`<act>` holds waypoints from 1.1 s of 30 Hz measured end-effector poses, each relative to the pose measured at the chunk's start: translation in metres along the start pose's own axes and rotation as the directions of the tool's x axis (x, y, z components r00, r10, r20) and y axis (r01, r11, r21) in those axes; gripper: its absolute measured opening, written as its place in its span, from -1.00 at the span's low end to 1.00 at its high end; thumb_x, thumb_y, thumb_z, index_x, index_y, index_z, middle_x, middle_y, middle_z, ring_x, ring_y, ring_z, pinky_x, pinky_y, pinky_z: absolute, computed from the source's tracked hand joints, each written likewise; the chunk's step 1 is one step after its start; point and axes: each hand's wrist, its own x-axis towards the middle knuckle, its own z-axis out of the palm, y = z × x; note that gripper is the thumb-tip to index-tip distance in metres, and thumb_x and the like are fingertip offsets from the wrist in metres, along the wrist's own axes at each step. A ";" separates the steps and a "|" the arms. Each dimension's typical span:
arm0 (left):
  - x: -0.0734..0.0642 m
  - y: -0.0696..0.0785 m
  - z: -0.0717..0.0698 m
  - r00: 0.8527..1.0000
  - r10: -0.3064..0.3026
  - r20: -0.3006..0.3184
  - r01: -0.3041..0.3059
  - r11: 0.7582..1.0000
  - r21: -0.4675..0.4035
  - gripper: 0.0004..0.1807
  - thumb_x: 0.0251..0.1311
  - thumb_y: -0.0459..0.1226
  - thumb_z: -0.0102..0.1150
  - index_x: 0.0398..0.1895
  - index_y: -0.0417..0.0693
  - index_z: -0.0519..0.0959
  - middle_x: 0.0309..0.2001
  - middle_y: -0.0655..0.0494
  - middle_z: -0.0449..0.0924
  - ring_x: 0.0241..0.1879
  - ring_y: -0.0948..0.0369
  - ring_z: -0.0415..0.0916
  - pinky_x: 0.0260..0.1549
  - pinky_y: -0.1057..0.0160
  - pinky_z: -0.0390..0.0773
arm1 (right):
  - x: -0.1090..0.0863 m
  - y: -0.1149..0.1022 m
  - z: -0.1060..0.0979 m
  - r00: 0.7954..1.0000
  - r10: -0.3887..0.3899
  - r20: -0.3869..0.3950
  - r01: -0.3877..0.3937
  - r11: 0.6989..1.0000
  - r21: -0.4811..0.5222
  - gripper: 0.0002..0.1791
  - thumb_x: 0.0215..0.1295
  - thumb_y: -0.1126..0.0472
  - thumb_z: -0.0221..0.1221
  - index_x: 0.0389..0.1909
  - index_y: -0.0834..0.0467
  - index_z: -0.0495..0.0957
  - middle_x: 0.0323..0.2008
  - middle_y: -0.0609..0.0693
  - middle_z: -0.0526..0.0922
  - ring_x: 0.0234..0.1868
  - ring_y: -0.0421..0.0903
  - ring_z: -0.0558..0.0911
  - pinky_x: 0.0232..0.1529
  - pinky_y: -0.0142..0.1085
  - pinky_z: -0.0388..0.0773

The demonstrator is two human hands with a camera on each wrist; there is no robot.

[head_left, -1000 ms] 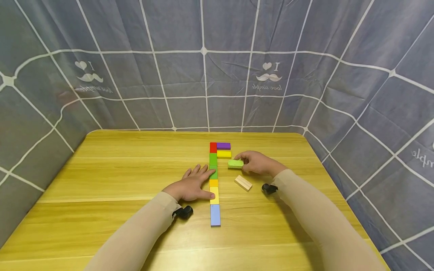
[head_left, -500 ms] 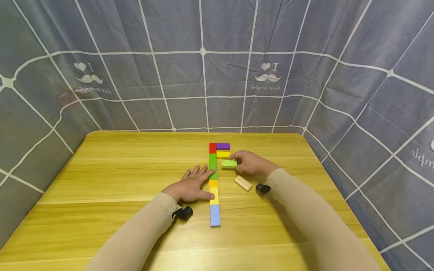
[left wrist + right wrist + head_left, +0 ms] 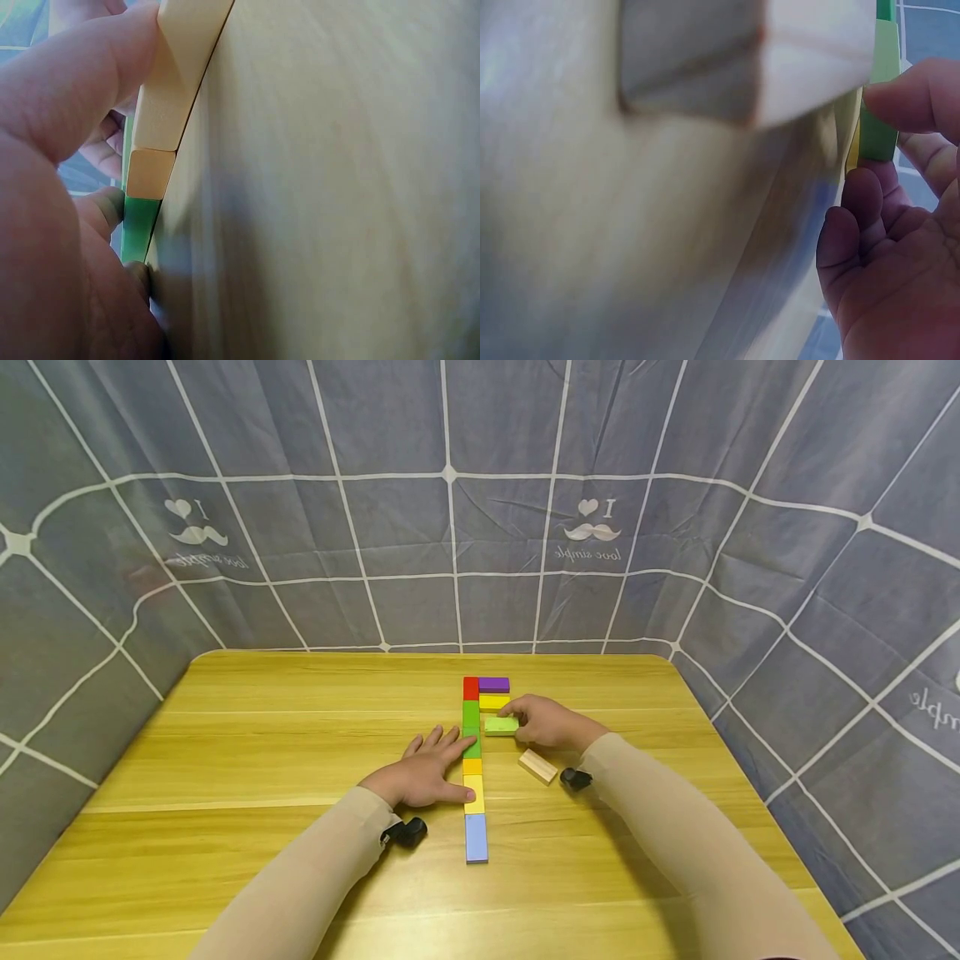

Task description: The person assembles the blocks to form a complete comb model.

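Coloured blocks form a straight row on the table: a red block [image 3: 470, 688] at the far end, green blocks [image 3: 470, 713], an orange block [image 3: 472, 767], a pale yellow block [image 3: 476, 805] and a blue block [image 3: 476, 839] nearest me. My left hand [image 3: 420, 773] lies with spread, straight fingers along the row's left side, thumb on the pale yellow block. My right hand [image 3: 553, 723] pinches a light green block [image 3: 500, 727] by its right end, just right of the row. A yellow block [image 3: 492, 702] and a purple block [image 3: 493, 684] extend rightward from the row beyond it.
A plain wooden block [image 3: 537, 767] lies askew below my right hand; it looms blurred in the right wrist view. The wooden table [image 3: 300, 710] is bordered by a grey curtain [image 3: 405, 527] with white lines. A small black camera sits at each wrist.
My right hand has moved left with the light green block, bringing it from beyond the yellow block's end to close beside the row. My left hand stays put.
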 end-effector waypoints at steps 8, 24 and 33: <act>0.000 0.000 0.000 1.000 0.006 -0.005 -0.006 1.000 -0.007 0.07 0.31 0.29 0.22 0.75 0.26 -0.05 0.75 -0.06 -0.30 0.73 -0.11 -0.49 0.62 -0.29 -0.42 | 0.001 -0.004 0.003 1.000 -0.015 0.003 0.015 1.000 -0.011 -0.40 0.28 0.41 0.18 0.38 0.19 0.56 -0.15 0.04 0.62 -0.18 -0.07 0.47 -0.06 -0.24 0.49; 0.000 0.000 -0.001 1.000 0.007 -0.013 -0.007 1.000 -0.010 0.07 0.31 0.29 0.23 0.75 0.23 -0.04 0.75 -0.08 -0.28 0.72 -0.13 -0.47 0.62 -0.29 -0.41 | 0.004 -0.007 0.006 1.000 0.012 0.004 -0.012 1.000 -0.011 -0.41 0.23 0.43 0.19 0.33 0.17 0.60 -0.11 0.04 0.64 -0.13 -0.05 0.49 0.07 -0.18 0.53; 0.000 0.000 -0.001 1.000 0.003 -0.013 -0.004 1.000 -0.009 0.07 0.30 0.28 0.23 0.75 0.24 -0.04 0.75 -0.07 -0.28 0.73 -0.12 -0.47 0.63 -0.29 -0.41 | 0.003 -0.009 0.006 1.000 0.016 0.004 -0.016 1.000 0.013 -0.40 0.19 0.46 0.18 0.32 0.19 0.60 -0.09 0.06 0.65 -0.11 -0.04 0.49 0.08 -0.19 0.52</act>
